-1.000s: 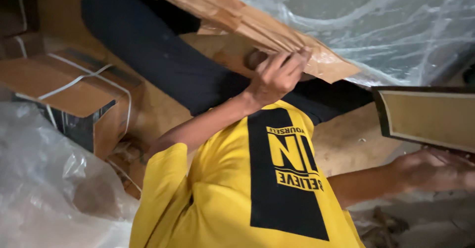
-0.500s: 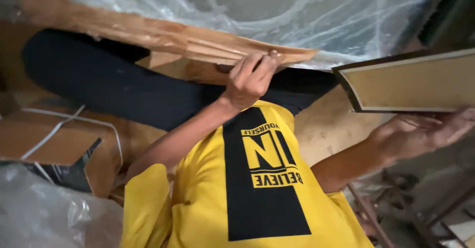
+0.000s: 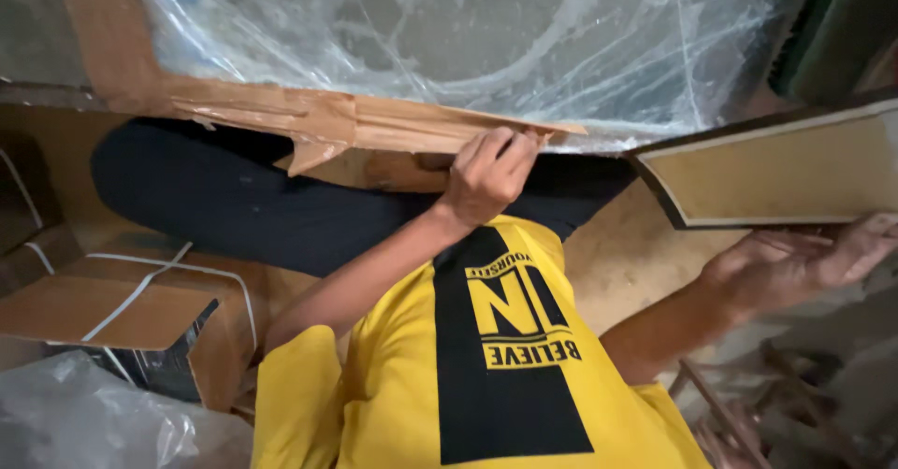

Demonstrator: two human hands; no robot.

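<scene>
I look down at my yellow shirt and dark trousers. My left hand [image 3: 488,172] is closed on the torn cardboard edge [image 3: 327,118] of a large flat item wrapped in clear plastic film [image 3: 468,39], which lies across my legs. My right hand [image 3: 804,259] is out to the right, palm up with fingers spread, touching the underside of a tan panel with a dark border [image 3: 795,170]. The panel's right end runs out of view.
A cardboard box with white straps [image 3: 122,310] sits at the left, with a crumpled clear plastic bag [image 3: 84,422] below it. A rusty metal frame [image 3: 748,413] lies at the bottom right. A brown floor [image 3: 627,273] shows between my legs and the panel.
The wrapped item now lies flatter and fills more of the top of the view, with my left hand still on its cardboard edge. My right hand has risen under the tan panel.
</scene>
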